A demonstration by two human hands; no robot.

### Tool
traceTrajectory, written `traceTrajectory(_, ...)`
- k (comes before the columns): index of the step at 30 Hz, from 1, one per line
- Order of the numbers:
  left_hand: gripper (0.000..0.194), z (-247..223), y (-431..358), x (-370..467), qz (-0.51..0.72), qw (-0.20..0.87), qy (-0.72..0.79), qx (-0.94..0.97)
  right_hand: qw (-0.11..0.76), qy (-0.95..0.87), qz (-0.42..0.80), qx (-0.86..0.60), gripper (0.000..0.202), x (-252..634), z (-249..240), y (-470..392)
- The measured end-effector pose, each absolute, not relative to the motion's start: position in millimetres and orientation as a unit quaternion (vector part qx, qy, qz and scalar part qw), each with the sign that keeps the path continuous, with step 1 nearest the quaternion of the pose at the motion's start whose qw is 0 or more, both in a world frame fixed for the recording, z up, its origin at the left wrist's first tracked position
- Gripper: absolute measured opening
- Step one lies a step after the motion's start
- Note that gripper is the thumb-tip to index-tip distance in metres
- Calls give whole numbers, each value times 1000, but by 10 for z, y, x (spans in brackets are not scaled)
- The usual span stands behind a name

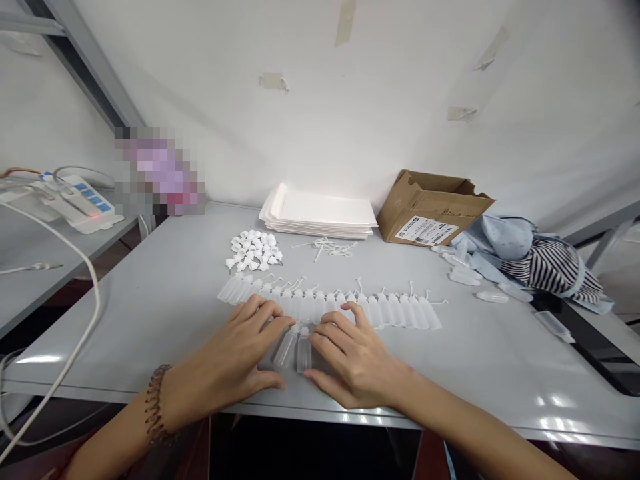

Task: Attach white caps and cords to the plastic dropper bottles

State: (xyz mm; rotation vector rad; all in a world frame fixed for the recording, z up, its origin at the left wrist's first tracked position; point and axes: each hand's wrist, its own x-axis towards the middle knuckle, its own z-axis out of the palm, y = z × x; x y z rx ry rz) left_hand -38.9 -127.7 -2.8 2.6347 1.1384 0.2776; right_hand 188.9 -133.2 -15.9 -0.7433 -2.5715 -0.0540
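Note:
Two small clear plastic squeeze bottles lie on the table between my hands: a left bottle (285, 349), tilted, and a right bottle (304, 353). My left hand (230, 357) is open, thumb apart from the fingers, its index fingertip at the neck of the left bottle. My right hand (357, 363) is open too, fingers spread and bent, with thumb and fingertips beside the right bottle; whether they touch it I cannot tell. Just beyond my fingers runs a row of translucent bottles (387, 312), many with thin white strings at their tops. My fingers hide part of the row.
Behind the row are a pile of white caps (254, 250), loose white strings (327, 248) and a stack of white trays or sheets (325, 210). A cardboard box (433, 207), scattered bottles (465, 275), cloth (505, 243) and a black flat object (595, 350) lie right. A white cable (95, 287) hangs left.

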Motion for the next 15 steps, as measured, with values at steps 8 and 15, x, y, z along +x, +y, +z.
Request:
traceTrajectory(8,47,-47,-1256,-382,79,130,398,905,224,-939,-18,-261,42,1882,-206,-1337)
traceTrajectory(15,46,-82,-1263,-387,93,130,389,907,211,-939,-31,-270,45,1865,-235,-1324)
